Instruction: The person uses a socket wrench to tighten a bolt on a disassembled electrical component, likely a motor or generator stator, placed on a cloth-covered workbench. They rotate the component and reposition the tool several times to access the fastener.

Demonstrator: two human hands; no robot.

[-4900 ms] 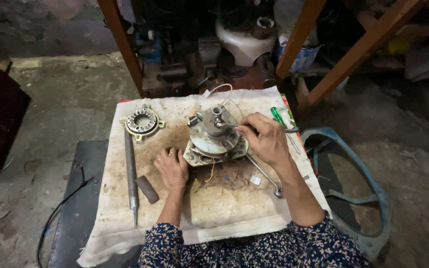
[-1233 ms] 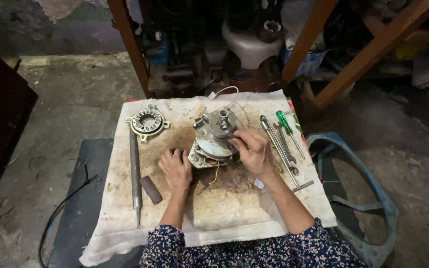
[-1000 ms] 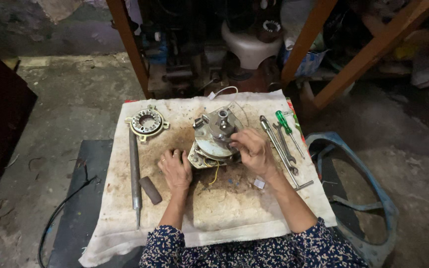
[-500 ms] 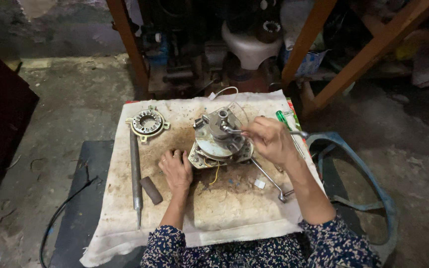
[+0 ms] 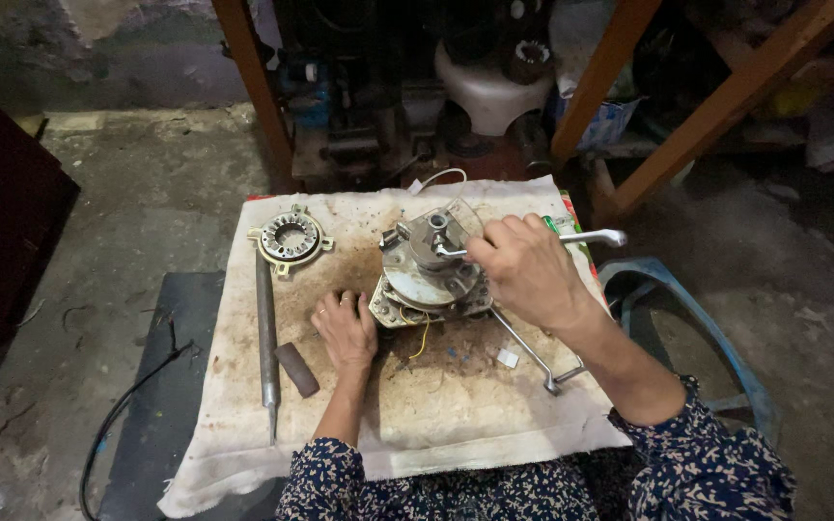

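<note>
Hands: right [image 5: 531, 272] grips wrench [image 5: 586, 236] on motor housing [image 5: 429, 272]; left [image 5: 345, 330] rests beside.

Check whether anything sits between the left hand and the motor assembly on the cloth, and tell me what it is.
Nothing visible does. The left hand rests flat on the stained cloth right beside the motor assembly, with only bare cloth between them. The right hand holds a wrench on top of the assembly.
</note>
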